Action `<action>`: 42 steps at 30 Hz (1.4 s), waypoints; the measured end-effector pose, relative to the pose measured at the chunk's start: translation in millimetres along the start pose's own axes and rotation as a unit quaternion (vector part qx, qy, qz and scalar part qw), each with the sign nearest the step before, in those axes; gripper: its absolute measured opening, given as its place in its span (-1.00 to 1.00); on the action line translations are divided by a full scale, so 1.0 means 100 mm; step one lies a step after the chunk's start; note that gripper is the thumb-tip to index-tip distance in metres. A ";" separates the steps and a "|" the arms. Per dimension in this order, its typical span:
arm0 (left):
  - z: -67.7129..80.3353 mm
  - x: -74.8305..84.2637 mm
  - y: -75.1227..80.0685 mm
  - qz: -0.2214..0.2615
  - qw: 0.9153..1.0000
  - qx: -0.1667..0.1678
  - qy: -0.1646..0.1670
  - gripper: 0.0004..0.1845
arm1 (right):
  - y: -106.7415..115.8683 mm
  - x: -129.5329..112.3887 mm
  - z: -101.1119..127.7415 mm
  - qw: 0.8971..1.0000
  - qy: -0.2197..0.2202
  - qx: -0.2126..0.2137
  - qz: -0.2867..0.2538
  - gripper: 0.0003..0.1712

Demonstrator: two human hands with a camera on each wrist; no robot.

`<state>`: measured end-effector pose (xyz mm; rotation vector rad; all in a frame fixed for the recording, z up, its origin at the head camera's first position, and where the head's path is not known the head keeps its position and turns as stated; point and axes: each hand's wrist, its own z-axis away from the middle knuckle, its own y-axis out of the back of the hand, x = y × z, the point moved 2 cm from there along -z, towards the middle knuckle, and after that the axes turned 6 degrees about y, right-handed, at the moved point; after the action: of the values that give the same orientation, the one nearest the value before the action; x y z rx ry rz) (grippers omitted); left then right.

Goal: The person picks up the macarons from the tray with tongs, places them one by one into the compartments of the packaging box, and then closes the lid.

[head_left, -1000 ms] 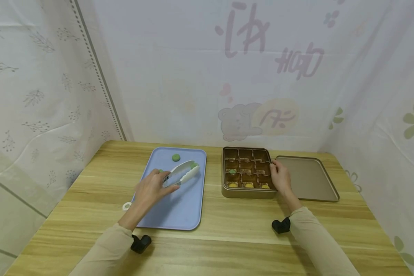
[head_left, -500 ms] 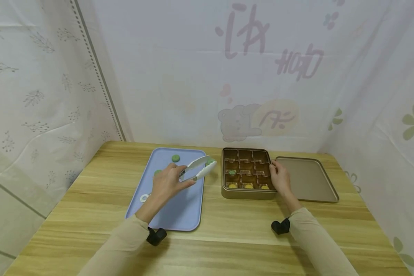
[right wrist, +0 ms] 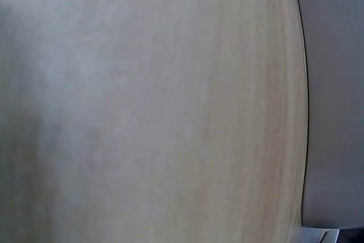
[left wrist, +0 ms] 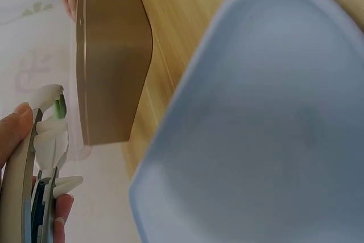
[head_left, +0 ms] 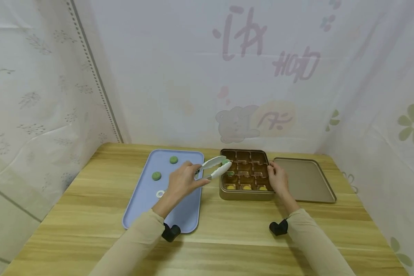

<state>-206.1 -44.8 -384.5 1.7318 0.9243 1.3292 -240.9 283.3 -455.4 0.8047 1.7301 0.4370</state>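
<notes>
Just above the tin's (head_left: 247, 193) left rim, tongs (head_left: 214, 168) in the left hand (head_left: 183, 181) pinched a green piece (head_left: 225, 162), pointing right toward the cells. Right hand (head_left: 277, 179) lay w/ relaxed fingers on the tin's right side.

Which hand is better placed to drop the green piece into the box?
Left. The left hand grips the tongs, which pinch the green piece over the gold box. The right hand only rests on the box's right edge.
</notes>
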 end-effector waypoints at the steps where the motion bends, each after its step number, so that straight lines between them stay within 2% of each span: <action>1: -0.01 0.02 -0.01 -0.001 1.000 -0.001 -0.003 -0.38 | 0.00 0.00 0.00 1.000 -0.002 -0.001 -0.003 -0.56; 15: -0.12 0.33 -0.21 0.005 0.999 -0.017 -0.036 -0.42 | 0.00 0.00 0.00 1.000 -0.021 -0.021 -0.003 -0.53; 24: -0.17 0.49 -0.29 -0.026 0.998 -0.036 -0.043 -0.37 | -0.01 0.01 0.01 1.000 -0.015 -0.012 -0.012 -0.54; 33: -0.19 0.55 -0.36 -0.031 0.998 -0.056 -0.027 -0.37 | 0.02 0.00 0.05 0.999 0.036 0.017 -0.026 -0.47; 38: -0.19 0.57 -0.39 -0.044 0.997 -0.057 -0.031 -0.36 | 0.02 -0.01 0.03 1.000 -0.001 -0.007 -0.023 -0.52; 42: -0.21 0.57 -0.40 -0.043 0.997 -0.053 -0.033 -0.37 | 0.02 0.00 0.01 1.000 -0.011 -0.012 -0.016 -0.52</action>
<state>-218.6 26.6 -391.2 1.6267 0.8657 1.2350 -239.4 284.3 -454.4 0.7608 1.7125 0.4241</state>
